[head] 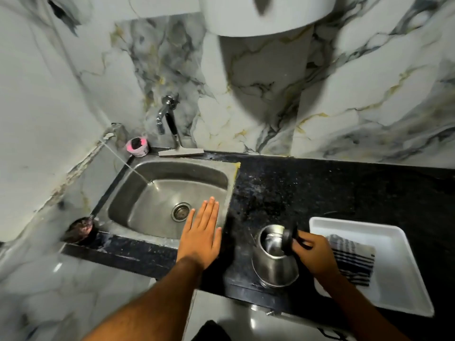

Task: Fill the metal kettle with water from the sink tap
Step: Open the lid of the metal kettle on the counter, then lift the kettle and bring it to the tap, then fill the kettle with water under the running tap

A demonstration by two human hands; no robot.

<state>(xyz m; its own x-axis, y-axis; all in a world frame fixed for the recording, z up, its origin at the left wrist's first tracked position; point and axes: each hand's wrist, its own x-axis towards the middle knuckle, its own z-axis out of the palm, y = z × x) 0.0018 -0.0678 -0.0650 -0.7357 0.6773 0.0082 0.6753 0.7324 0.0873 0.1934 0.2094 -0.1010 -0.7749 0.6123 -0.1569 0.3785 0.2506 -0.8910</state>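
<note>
The metal kettle (273,262) stands on the black counter (320,188) just right of the steel sink (160,193), its mouth uncovered. My right hand (314,254) grips the kettle's black handle at its right side, next to the dark lid knob (287,238). My left hand (202,235) hovers flat, fingers together and extended, over the sink's front right corner, holding nothing. The chrome tap (165,112) is on the marble wall behind the sink. A thin stream of water (125,163) runs from a gap in the left wall corner down into the basin.
A white tray (394,291) with a striped cloth (352,259) lies right of the kettle. A squeegee (181,151) and a pink tub (138,146) sit behind the sink. A dark ladle (80,228) rests at the sink's left. A white fixture (266,13) hangs overhead.
</note>
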